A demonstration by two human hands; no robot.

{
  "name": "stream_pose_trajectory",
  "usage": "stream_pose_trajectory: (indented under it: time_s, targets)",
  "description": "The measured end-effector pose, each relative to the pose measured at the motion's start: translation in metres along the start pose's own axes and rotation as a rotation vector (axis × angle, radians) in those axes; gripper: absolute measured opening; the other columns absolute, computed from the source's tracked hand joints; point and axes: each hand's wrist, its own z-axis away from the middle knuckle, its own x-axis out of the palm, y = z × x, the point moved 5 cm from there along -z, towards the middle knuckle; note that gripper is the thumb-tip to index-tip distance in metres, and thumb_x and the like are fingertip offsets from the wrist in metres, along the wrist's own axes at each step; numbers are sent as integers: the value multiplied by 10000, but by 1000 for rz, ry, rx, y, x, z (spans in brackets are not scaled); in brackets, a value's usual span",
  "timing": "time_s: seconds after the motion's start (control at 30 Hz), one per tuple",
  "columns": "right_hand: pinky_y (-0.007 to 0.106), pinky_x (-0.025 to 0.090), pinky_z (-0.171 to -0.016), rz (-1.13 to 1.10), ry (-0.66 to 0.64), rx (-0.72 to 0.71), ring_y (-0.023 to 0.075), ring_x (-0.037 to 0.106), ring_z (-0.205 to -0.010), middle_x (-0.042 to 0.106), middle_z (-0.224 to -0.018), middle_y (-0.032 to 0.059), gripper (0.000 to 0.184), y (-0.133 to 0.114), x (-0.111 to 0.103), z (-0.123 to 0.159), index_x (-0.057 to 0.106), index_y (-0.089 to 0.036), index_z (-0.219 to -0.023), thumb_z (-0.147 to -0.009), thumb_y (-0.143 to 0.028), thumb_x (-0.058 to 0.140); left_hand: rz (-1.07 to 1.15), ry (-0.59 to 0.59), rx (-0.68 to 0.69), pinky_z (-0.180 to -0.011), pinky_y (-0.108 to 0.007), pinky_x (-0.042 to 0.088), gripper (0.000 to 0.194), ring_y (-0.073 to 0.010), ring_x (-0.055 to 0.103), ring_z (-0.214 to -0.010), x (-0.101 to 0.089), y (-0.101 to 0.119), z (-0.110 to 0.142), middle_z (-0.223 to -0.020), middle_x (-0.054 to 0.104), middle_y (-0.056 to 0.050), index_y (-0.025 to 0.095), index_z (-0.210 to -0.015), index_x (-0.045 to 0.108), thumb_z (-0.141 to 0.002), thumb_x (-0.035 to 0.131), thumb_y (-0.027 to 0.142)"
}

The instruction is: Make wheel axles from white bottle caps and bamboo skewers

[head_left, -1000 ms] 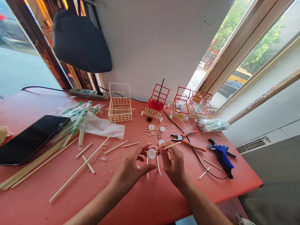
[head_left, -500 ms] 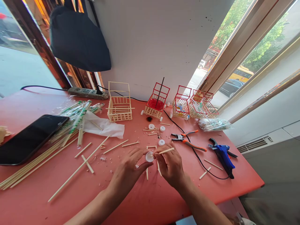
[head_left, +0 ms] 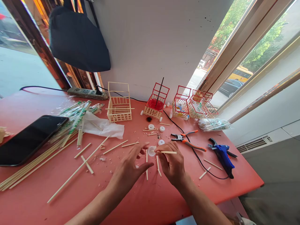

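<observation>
My right hand (head_left: 172,161) pinches a short wooden stick (head_left: 169,152). At the stick's left end is a round white plastic cap (head_left: 151,151), its hollow side turned toward me. To the left of the cap, my left hand (head_left: 133,161) is open, thumb and fingers apart and off the cap. Under and between the hands, cut stick pieces (head_left: 147,167) lie on the red table (head_left: 131,200). Just beyond my right hand lies another white cap (head_left: 161,142), with two more white caps (head_left: 151,127) farther back.
Pliers (head_left: 187,139) and a blue glue gun (head_left: 222,157) lie right, with a black cord (head_left: 199,161). Small stick carts (head_left: 119,107) stand along the wall. At left are a phone (head_left: 32,137), long sticks (head_left: 37,164) and wrapped chopsticks (head_left: 81,117).
My left hand has let go of the white cap and its fingers have spread. The cap, on the stick in my right hand, has shifted slightly right and away from me.
</observation>
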Motion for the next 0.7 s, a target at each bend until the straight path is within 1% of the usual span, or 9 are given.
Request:
stream_pose_trajectory:
  time_s: [0.03,0.1,0.2,0.33,0.4,0.47,0.53,0.57,0.7]
  targets:
    - [358,396,-735,9,10,-6,190,601,-755,708,-839,40,161,0,-1,0,590,-236,-939,-1030,-187,465,55,8,-40,-772,-372,599,450,-220,715,-864,-1,-1,-2,-1029,731,-50,242,-1222,609,-799,728,342]
    - [357,390,-731,19,26,-17,190,604,-761,708,-842,40,147,0,-3,-1,608,-240,-971,-1029,-192,481,160,7,-98,-730,-348,605,408,-196,713,-818,-3,-1,-6,-1003,716,-54,217,-1190,596,-812,693,334]
    - [359,390,-739,15,29,-26,191,616,-773,708,-845,40,150,0,-3,0,631,-245,-1009,-1031,-203,489,195,5,-113,-722,-337,605,369,-186,706,-818,-5,0,-8,-995,698,-53,211,-1170,602,-825,667,324]
    - [363,392,-753,1,26,-18,193,624,-779,722,-860,37,148,-1,-2,0,646,-244,-1004,-1026,-213,503,23,33,-7,-755,-344,591,426,-199,686,-877,-7,1,-4,-1057,675,-44,262,-1259,604,-845,680,326]
    - [365,393,-761,-18,12,-14,194,629,-788,729,-864,32,131,-1,0,0,643,-245,-996,-1018,-207,519,-87,33,52,-807,-368,585,466,-218,684,-930,-6,1,0,-1108,668,-46,293,-1305,587,-852,693,327]
    - [364,397,-766,-40,-4,-22,195,630,-798,734,-863,27,112,-2,2,0,634,-244,-986,-1006,-192,536,-172,28,119,-886,-404,565,480,-253,670,-1039,-3,0,2,-1184,658,-64,292,-1322,575,-860,701,331]
    - [362,403,-771,-58,-4,-39,192,626,-796,737,-858,23,111,-3,3,0,621,-244,-960,-1001,-179,540,-229,19,195,-942,-428,539,449,-284,635,-1139,0,1,4,-1222,654,-81,269,-1300,583,-871,697,336]
    - [361,406,-773,-65,-2,-49,190,624,-792,737,-854,20,120,-4,4,0,614,-245,-943,-1002,-177,536,-250,11,226,-948,-428,535,425,-290,626,-1155,1,2,5,-1213,659,-84,261,-1283,591,-877,692,338]
    - [361,411,-769,-57,-1,-43,186,625,-777,735,-833,13,147,-3,5,0,601,-249,-890,-1010,-203,530,-291,4,283,-910,-404,548,311,-289,640,-1119,1,6,6,-1136,688,-78,252,-1201,633,-904,659,341]
